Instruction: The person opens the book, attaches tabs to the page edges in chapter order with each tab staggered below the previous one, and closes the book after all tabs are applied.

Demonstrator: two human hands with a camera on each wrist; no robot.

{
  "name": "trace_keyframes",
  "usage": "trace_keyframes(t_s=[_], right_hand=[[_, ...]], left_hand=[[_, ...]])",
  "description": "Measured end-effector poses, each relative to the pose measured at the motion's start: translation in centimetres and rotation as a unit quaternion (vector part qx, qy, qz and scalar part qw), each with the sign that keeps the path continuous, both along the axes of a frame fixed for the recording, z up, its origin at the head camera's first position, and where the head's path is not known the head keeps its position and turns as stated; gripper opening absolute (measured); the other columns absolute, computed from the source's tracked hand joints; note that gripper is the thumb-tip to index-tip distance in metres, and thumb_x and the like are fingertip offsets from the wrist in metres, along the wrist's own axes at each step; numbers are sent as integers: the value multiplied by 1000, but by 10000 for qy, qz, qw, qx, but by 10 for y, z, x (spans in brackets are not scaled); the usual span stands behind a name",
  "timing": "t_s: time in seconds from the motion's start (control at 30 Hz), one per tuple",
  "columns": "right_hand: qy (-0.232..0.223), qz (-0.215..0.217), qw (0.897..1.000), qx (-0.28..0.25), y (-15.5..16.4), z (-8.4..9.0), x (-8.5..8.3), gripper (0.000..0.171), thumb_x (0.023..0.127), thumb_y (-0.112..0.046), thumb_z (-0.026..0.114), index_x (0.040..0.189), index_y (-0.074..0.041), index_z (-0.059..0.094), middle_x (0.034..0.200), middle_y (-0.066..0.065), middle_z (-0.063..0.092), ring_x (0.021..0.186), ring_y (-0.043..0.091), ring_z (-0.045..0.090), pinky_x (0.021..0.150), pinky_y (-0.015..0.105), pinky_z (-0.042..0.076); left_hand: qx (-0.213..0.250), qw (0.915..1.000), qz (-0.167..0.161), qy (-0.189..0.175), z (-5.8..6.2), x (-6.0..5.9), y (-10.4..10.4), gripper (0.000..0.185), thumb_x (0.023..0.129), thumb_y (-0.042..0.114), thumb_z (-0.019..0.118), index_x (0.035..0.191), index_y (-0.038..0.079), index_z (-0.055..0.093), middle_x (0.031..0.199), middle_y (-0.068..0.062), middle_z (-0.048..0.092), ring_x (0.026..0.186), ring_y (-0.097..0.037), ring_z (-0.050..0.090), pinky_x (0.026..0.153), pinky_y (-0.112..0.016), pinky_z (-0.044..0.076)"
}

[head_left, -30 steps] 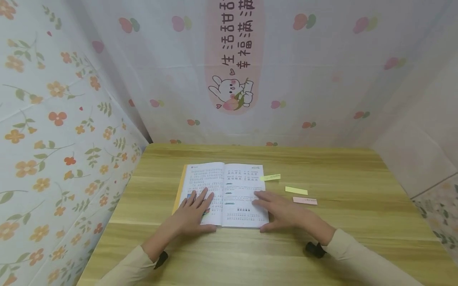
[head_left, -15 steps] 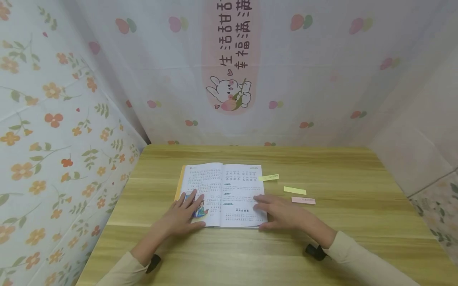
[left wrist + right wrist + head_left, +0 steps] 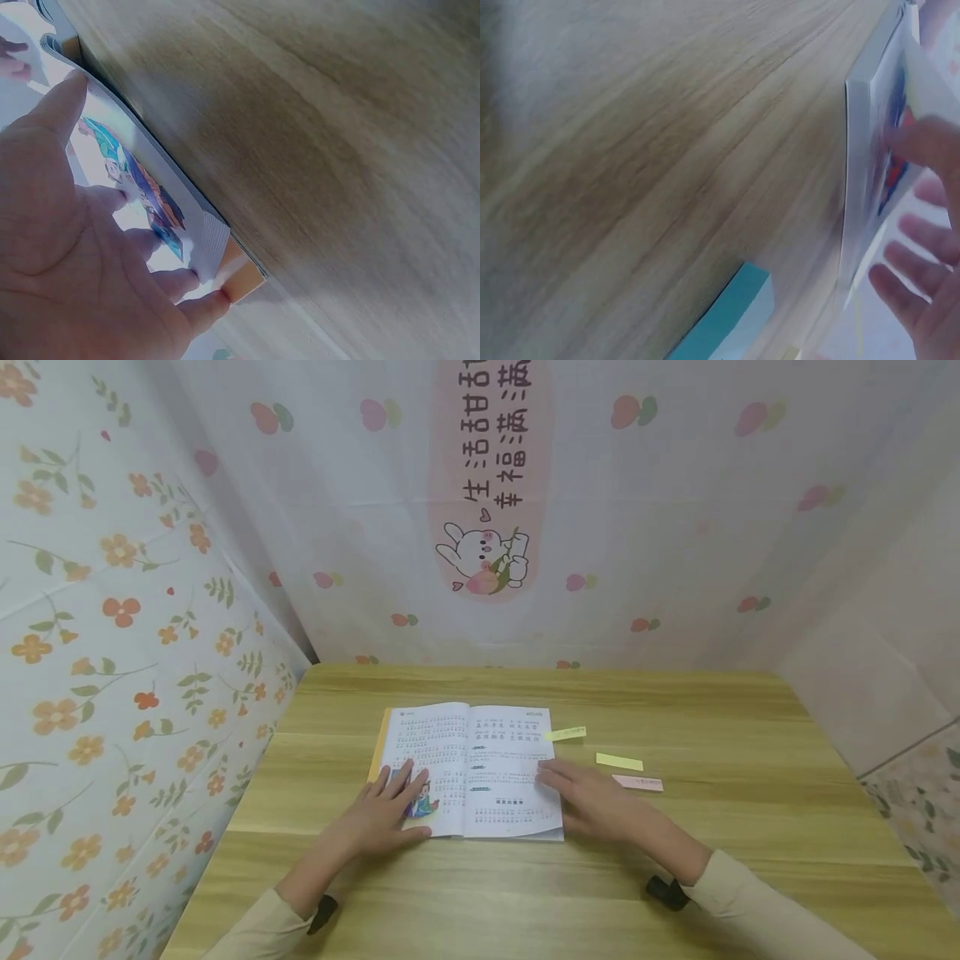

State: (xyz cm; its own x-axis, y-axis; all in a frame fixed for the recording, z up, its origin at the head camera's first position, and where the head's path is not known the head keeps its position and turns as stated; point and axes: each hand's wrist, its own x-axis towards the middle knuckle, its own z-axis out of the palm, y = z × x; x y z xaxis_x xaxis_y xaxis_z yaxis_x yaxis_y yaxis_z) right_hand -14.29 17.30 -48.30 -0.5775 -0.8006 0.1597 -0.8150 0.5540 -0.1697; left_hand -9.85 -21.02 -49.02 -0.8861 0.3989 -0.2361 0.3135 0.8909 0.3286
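An open book (image 3: 510,756) with printed text lies on the wooden table. My left hand (image 3: 378,814) rests spread on its left page, beside a coloured picture (image 3: 422,803). In the left wrist view its fingertips touch the book's pages (image 3: 214,244) near an orange cover edge (image 3: 244,277). My right hand (image 3: 600,803) holds the right page at its outer edge. The right wrist view shows the thumb (image 3: 915,142) under the lifted page, over a coloured picture beneath, with the other fingers (image 3: 900,296) on the outer side. The thumb is hidden in the head view.
A yellow sticky strip (image 3: 568,734) sticks out from the right page. Another yellow strip (image 3: 619,762) and a pink strip (image 3: 639,782) lie on the table (image 3: 720,718) to the right. A teal-edged block (image 3: 727,311) lies near the book in the right wrist view.
My left hand has slid left across the left page, uncovering more of the picture. My right thumb has gone under the right page, whose lower corner is now raised.
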Motion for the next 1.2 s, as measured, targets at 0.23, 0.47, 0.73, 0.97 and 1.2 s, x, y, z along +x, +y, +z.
trace_keyframes(t_s=[0.23, 0.47, 0.73, 0.97, 1.2], right_hand=[[471, -649, 9949, -608, 0, -3, -6, 66, 80, -19, 86, 135, 1, 57, 143, 23, 52, 130, 39, 52, 104, 50, 44], [388, -1078, 9883, -1006, -2, 1, -9, 77, 79, -23, 89, 141, 3, 52, 146, 25, 47, 132, 40, 48, 104, 51, 43], [591, -1219, 9793, -1505, -7, 5, -12, 70, 77, -19, 89, 135, 1, 54, 137, 19, 53, 125, 37, 53, 98, 50, 49], [573, -1234, 9797, -1474, -9, 5, -14, 65, 76, -20, 89, 130, -1, 57, 133, 18, 56, 123, 36, 53, 97, 50, 50], [401, -1189, 9826, -1372, -12, 6, -14, 66, 80, -21, 83, 135, 0, 54, 137, 21, 54, 126, 37, 53, 100, 50, 48]], left_hand=[[-2, 10000, 21, -22, 1, 0, 1, 89, 94, 61, 62, 162, 14, 28, 167, -17, 13, 147, -52, 8, 112, -68, 17], [-18, 10000, -5, 22, -1, 0, 1, 89, 93, 61, 62, 162, 14, 29, 167, -18, 14, 147, -53, 10, 111, -69, 19], [-16, 10000, 59, 1, -1, 0, 1, 90, 93, 61, 63, 162, 15, 29, 167, -17, 13, 147, -52, 9, 111, -70, 18], [24, 10000, 49, -38, 2, 2, 2, 89, 93, 60, 63, 162, 13, 29, 167, -18, 14, 147, -53, 9, 112, -70, 17], [29, 10000, 84, -10, 1, 2, 3, 89, 93, 60, 63, 162, 15, 29, 167, -16, 14, 148, -51, 8, 112, -69, 16]])
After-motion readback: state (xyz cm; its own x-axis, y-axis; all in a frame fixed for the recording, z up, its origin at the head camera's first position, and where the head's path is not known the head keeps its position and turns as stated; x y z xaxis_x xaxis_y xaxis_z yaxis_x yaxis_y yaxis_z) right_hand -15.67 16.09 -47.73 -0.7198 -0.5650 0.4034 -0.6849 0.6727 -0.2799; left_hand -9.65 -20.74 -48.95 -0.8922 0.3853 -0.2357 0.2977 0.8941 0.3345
